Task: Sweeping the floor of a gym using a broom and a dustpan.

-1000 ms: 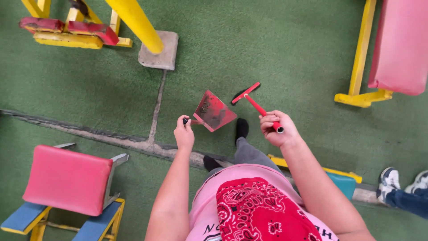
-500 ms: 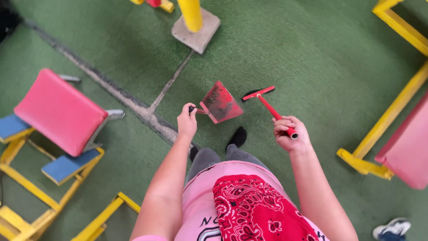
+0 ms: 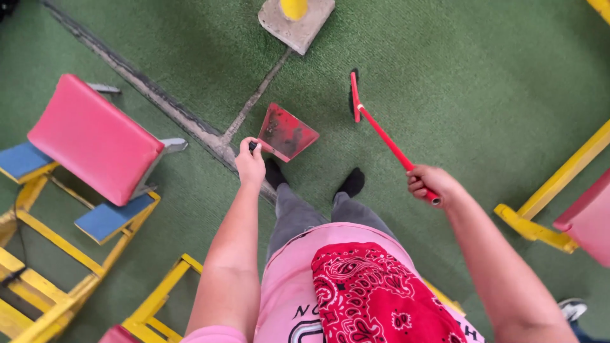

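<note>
My left hand [image 3: 250, 165] grips the short handle of a red dustpan [image 3: 284, 133], held low over the green turf in front of my feet. My right hand [image 3: 431, 184] is closed around the top end of a red long-handled broom [image 3: 381, 130]. The broom's handle slants away to the upper left and its black-bristled head [image 3: 353, 95] rests on the turf, to the right of the dustpan and apart from it. My two black-socked feet stand just below the pan.
A pink padded seat [image 3: 92, 140] on a yellow and blue frame stands at the left. A yellow post in a concrete base [image 3: 296, 19] is ahead. Yellow frame bars [image 3: 559, 184] and a pink pad [image 3: 588, 219] are at the right. A dark seam crosses the turf diagonally.
The broom head has swung out farther ahead and to the right, away from the dustpan. My right hand has moved right. The view has turned, with the pink seat now closer at the left.
</note>
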